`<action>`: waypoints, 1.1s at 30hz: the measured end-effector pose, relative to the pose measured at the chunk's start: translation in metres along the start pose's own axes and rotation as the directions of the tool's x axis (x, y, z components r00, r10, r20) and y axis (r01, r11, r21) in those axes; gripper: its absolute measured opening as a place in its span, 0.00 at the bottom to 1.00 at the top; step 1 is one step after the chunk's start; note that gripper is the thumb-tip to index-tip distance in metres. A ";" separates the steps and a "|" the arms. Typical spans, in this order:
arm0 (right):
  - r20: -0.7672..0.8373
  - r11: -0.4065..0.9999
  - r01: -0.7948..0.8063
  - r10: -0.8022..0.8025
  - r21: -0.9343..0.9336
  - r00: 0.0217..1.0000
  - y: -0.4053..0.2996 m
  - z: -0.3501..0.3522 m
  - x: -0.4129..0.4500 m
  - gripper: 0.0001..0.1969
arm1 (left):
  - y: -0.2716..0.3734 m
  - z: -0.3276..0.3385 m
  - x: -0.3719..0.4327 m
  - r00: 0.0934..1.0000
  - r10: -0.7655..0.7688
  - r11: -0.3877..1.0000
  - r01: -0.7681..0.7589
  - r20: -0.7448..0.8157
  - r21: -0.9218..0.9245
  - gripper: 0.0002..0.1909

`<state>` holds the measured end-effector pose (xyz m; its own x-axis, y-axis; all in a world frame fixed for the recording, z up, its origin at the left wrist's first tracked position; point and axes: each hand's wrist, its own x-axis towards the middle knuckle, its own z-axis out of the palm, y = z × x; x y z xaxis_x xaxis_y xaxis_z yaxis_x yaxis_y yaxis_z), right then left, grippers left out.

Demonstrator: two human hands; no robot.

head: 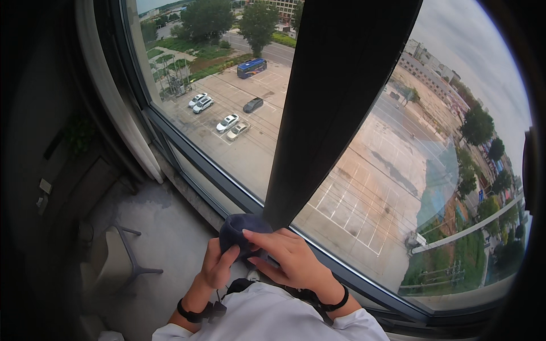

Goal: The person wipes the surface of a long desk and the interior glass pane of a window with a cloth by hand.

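A dark blue-grey cloth (239, 226), bunched or folded with a rounded opening, is held in front of my body, close to the foot of the window post. My left hand (218, 261) grips its left side, thumb on the near face. My right hand (281, 255) lies at its right side, index fingertip on the cloth's upper part and the other fingers bent around it. Whether those fingers pinch the cloth is partly hidden. A black band is on each wrist.
A wide dark post (332, 85) stands between two window panes, with the window frame (196, 157) running beside me. A light-coloured chair (113, 255) is on the floor at the left, near a grey curtain (115, 98). Outside lies a parking lot with cars.
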<state>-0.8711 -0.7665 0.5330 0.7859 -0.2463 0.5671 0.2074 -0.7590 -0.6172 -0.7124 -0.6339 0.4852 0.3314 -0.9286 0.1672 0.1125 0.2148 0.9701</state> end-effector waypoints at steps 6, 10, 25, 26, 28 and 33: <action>0.057 0.920 -0.246 0.240 0.306 0.969 0.008 0.022 -0.004 0.29 | -0.005 -0.002 -0.024 0.999 -0.038 0.915 0.028 0.016 0.402 0.15; 0.163 0.891 -0.298 0.256 0.343 0.953 0.023 0.040 -0.017 0.24 | -0.026 0.001 -0.046 1.000 -0.001 0.829 -0.009 0.018 0.560 0.12; 0.269 0.884 -0.341 0.260 0.320 0.927 0.031 0.152 0.030 0.13 | -0.028 -0.103 -0.097 0.956 -0.233 0.692 0.291 -0.177 0.660 0.21; 0.297 0.888 -0.339 0.247 0.312 0.922 0.030 0.169 0.040 0.13 | -0.031 -0.122 -0.104 0.956 -0.227 0.700 0.293 -0.186 0.651 0.21; 0.362 0.894 -0.320 0.199 0.313 0.911 0.032 0.207 0.068 0.13 | -0.037 -0.164 -0.115 0.969 -0.171 0.719 0.248 -0.180 0.649 0.19; 0.704 0.903 -0.360 0.098 0.235 0.704 0.037 0.306 0.141 0.08 | -0.012 -0.272 -0.148 0.944 -0.265 0.820 0.327 -0.195 0.470 0.17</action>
<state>-0.5741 -0.6451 0.4231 0.9833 0.1764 -0.0453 0.0406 -0.4549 -0.8896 -0.5079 -0.4169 0.4011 0.4658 -0.8748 -0.1333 -0.2394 -0.2696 0.9327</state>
